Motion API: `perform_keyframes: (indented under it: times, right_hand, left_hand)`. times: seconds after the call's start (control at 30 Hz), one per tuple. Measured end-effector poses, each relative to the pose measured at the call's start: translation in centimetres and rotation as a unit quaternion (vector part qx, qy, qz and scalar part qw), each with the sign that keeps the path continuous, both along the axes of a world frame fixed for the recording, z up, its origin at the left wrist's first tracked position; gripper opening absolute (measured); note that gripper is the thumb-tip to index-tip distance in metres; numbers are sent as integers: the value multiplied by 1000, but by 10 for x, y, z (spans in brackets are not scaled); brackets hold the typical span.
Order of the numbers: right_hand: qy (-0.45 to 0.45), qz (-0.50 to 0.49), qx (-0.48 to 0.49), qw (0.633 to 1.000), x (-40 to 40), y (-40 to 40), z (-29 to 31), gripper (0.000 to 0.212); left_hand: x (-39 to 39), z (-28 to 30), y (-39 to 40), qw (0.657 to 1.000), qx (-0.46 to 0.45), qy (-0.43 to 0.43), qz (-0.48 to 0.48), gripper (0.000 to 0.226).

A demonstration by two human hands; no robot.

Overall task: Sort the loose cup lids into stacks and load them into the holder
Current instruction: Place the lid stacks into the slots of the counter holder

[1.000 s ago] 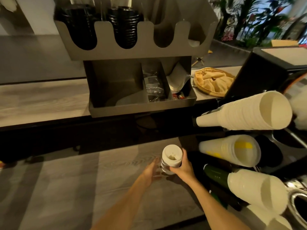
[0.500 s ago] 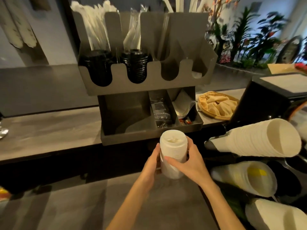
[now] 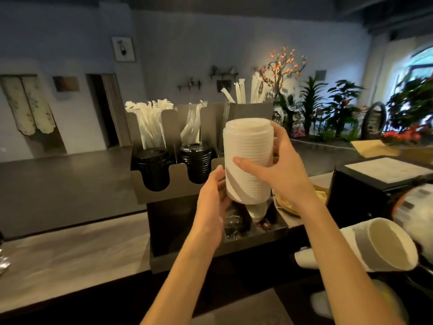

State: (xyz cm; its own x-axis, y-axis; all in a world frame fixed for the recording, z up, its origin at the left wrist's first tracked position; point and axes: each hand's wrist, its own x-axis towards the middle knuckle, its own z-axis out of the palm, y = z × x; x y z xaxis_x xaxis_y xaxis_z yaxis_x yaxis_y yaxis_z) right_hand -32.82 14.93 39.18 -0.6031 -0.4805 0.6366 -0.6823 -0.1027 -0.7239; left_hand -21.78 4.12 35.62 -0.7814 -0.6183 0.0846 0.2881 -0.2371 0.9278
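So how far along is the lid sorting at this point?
Done: two stacks of black lids sit in the holder. In hand: the left hand and right hand hold a stack of white lids in front of the holder. Left: seating it in a slot.

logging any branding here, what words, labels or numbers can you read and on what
None can be read.
Stack of white lids, held by the left hand and right hand: plain, no print.
Black lids in the holder: no visible text.
Framed wall picture: too blurred.
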Motion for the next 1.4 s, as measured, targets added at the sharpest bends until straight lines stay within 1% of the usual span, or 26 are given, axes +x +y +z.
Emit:
perform_keyframes:
  times: [0.07, 0.17, 0.23, 0.3, 0.37, 0.43, 0.57, 0.67, 0.7, 0.77, 0.87, 0.93, 1.03, 1.17, 1.33, 1.4]
  right_hand:
    - [24, 14, -15, 999, -5, -7, 25, 102]
    - [43, 29, -23, 998, -12, -16, 55, 95]
    - [72, 14, -25, 997, -18, -23, 70, 92]
    - [95, -1, -24, 995, -25, -30, 82, 92]
    - [103, -10, -21, 994, -33, -36, 91, 92]
    - [117, -12, -17, 993, -42, -43, 97, 92]
    - [156, -32, -1, 987, -59, -62, 96, 86]
    - [177, -29, 20, 984, -70, -76, 86, 84]
    - [178, -29, 25, 983, -74, -79, 83, 83]
    - [169, -30, 22, 985, -83, -82, 78, 83]
    - [156, -29, 15, 987, -90, -82, 75, 82]
    - [159, -30, 19, 987, -94, -81, 72, 82]
    - [160, -30, 45, 986, -97, -80, 64, 83]
    - [161, -36, 84, 983, -100, -81, 48, 84]
    - [159, -41, 92, 982, -105, -81, 43, 84]
    - [165, -29, 110, 980, -108, -80, 46, 84]
  left_hand:
    - [-4, 18, -2, 1000, -15, 18, 12, 32]
    - [-12, 39, -6, 998, -48, 17, 26, 27]
    - [-17, 52, -10, 991, -122, -26, 50, 30]
    - [-21, 60, -17, 971, -214, -62, 85, 38]
    - [-22, 68, -25, 946, -294, -71, 113, 44]
    - [-25, 78, -37, 927, -345, -80, 123, 47]
    - [-36, 89, -58, 914, -373, -106, 118, 60]
    - [-45, 87, -68, 893, -415, -113, 136, 56]
    - [-48, 86, -69, 891, -418, -114, 135, 55]
    - [-52, 86, -71, 890, -422, -109, 135, 60]
    - [-59, 85, -73, 875, -449, -111, 140, 67]
    - [-62, 84, -73, 876, -448, -118, 136, 65]
    - [-64, 81, -76, 878, -441, -129, 134, 55]
    - [-62, 77, -80, 853, -476, -143, 158, 44]
    - [-60, 82, -80, 848, -488, -125, 166, 48]
    - [-61, 82, -80, 853, -479, -125, 165, 50]
